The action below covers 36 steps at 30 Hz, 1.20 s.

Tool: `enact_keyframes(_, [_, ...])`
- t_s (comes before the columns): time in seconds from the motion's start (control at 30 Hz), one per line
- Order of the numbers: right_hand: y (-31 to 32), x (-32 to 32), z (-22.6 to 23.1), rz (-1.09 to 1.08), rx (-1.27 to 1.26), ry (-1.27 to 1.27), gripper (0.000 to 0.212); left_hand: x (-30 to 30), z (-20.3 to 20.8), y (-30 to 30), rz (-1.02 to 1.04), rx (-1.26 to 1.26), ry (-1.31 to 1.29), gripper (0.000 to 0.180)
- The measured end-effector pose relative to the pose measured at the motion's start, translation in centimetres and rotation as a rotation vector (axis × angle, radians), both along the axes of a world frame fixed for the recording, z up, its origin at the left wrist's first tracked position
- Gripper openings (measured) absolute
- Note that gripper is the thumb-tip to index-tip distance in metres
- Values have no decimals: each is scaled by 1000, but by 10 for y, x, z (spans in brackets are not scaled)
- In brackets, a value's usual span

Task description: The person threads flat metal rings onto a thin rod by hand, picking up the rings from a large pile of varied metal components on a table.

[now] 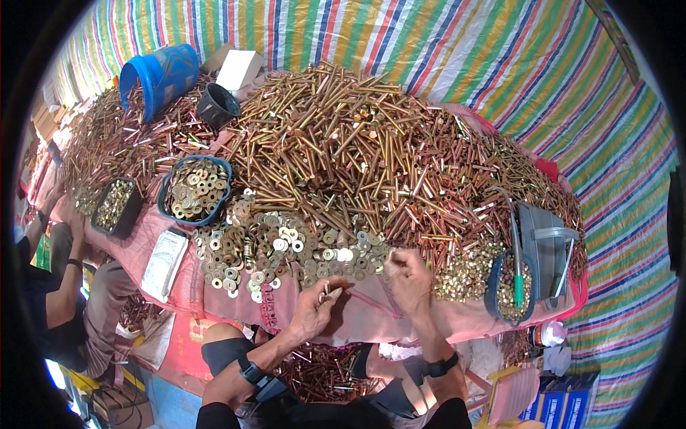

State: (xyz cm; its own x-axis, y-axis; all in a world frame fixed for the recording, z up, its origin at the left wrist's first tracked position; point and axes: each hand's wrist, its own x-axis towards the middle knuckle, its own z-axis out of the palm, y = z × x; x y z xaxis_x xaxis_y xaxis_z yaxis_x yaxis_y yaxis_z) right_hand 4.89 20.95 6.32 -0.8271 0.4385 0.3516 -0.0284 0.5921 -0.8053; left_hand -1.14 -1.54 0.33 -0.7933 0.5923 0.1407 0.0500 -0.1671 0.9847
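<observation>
My left hand (pixel 314 309) is closed, with the end of a metal bolt (pixel 327 289) showing between thumb and fingers. To its right, my right hand (pixel 410 283) hovers at the washers' edge, its fingertips pinched together; whatever they hold is too small to make out. Flat round washers (pixel 289 247) lie loose in front of both hands. Behind them rises a large heap of long brassy bolts (pixel 336 150). Small gold-coloured nuts (pixel 457 277) are heaped right of my right hand.
A blue-rimmed tub (pixel 227 171) holds more washers; a dark tub (pixel 128 227) and a blue basket (pixel 493 289) hold small nuts. A blue bucket (pixel 168 79) lies tipped on the heap. A grey container (pixel 537 229) stands at right. Another person's arm (pixel 66 289) is at far left.
</observation>
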Motion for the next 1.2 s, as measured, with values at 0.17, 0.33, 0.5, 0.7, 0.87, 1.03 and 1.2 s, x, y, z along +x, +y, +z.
enact_keyframes(0.17, [-58,7,-25,229,-276,-279,15,2,3,1,39,14,-65,28])
enact_keyframes(0.33, [-61,8,-29,390,7,-204,22,2,9,-3,71,37,-106,23])
enact_keyframes(0.5, [-27,5,-12,106,209,-156,22,1,10,-4,91,-19,-52,19])
enact_keyframes(0.7, [-16,-2,-24,0,514,-150,25,0,6,2,106,20,-22,15])
enact_keyframes(0.87, [-13,-2,-25,1,-5,-219,23,1,2,2,63,40,-78,14])
enact_keyframes(1.03, [-22,5,0,234,-814,-276,23,2,3,0,77,17,-21,17])
enact_keyframes(1.2, [-49,2,12,367,-803,-296,25,4,3,1,84,87,47,19])
